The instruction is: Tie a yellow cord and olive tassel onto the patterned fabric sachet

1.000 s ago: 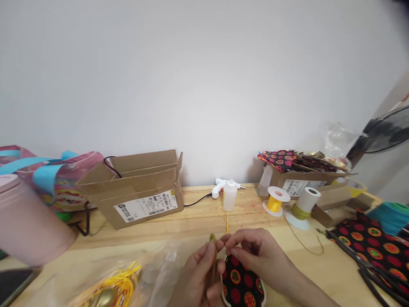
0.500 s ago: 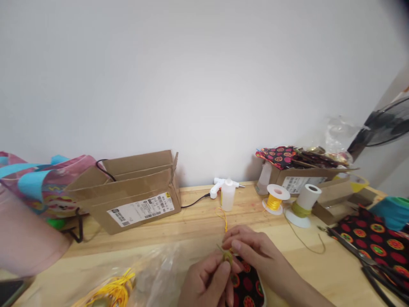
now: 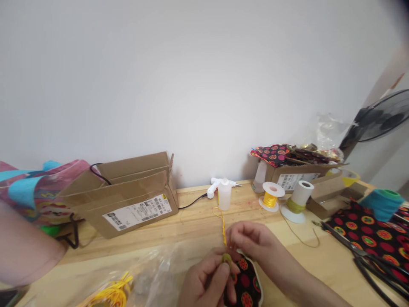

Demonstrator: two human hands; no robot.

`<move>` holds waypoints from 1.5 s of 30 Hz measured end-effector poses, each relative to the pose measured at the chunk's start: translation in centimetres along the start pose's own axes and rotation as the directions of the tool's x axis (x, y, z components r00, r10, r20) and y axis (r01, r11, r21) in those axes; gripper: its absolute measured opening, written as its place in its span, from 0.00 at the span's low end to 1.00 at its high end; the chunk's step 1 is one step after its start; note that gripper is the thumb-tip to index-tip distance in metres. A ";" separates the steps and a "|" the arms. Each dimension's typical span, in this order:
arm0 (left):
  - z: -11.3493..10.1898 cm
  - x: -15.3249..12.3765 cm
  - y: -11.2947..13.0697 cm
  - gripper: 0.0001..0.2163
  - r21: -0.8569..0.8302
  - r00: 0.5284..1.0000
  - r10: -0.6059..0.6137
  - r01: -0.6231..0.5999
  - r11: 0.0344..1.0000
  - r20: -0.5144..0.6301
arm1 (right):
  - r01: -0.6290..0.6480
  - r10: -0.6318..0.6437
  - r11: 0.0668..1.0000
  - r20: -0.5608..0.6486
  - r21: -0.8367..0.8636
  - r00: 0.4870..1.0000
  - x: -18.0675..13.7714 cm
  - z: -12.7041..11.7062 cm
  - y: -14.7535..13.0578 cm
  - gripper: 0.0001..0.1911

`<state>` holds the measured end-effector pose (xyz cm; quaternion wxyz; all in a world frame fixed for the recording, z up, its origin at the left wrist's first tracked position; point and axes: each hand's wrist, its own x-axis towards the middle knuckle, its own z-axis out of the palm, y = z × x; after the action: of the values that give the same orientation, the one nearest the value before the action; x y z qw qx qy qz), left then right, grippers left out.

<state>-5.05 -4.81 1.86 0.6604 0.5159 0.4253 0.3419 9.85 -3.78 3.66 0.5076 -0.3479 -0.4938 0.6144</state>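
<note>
Low in the middle, my left hand (image 3: 209,279) pinches a small olive-green piece (image 3: 226,259), perhaps coiled cord, between thumb and fingers. My right hand (image 3: 252,238) is just above and to the right, its fingertips pressed together; what they hold is too small to make out. A thin yellow cord (image 3: 223,228) runs from the table down to my fingers. Beneath my hands lies a black patterned fabric piece (image 3: 246,281) with red and orange flower circles and a pale edge, partly covered by my left hand.
Behind my hands stand a white bottle (image 3: 224,196), a glue gun (image 3: 212,187), a yellow cord spool (image 3: 271,198) and an olive cord spool (image 3: 297,207). Black scissors (image 3: 358,251) lie on patterned cloth at right. A cardboard box (image 3: 137,200) and a plastic bag of yellow cords (image 3: 111,292) occupy the left.
My right hand's fingers have lifted slightly away from the olive piece and curled together. More of the patterned fabric shows. The whole view has shifted a little.
</note>
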 end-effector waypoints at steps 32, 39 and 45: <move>0.1 -0.2 -0.2 0.12 0.297 0.951 0.213 -0.142 0.944 -0.222 | 0.081 -0.178 0.872 -0.160 -0.482 0.971 -0.8 2.2 2.5 0.07; 0.1 -0.3 -0.1 0.14 0.405 0.951 0.282 -0.211 0.890 -0.125 | 0.093 -0.201 0.775 -0.104 -0.625 0.974 -0.5 1.6 1.3 0.09; 0.3 -0.4 0.0 0.15 0.463 0.966 0.244 -0.176 0.869 -0.089 | 0.036 -0.084 0.938 -0.125 -0.345 0.989 -0.2 1.4 1.1 0.11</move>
<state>-4.94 -5.27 2.00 0.4488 0.6719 0.4810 0.3403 8.33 -4.33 2.94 0.4909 -0.4570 -0.5670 0.4783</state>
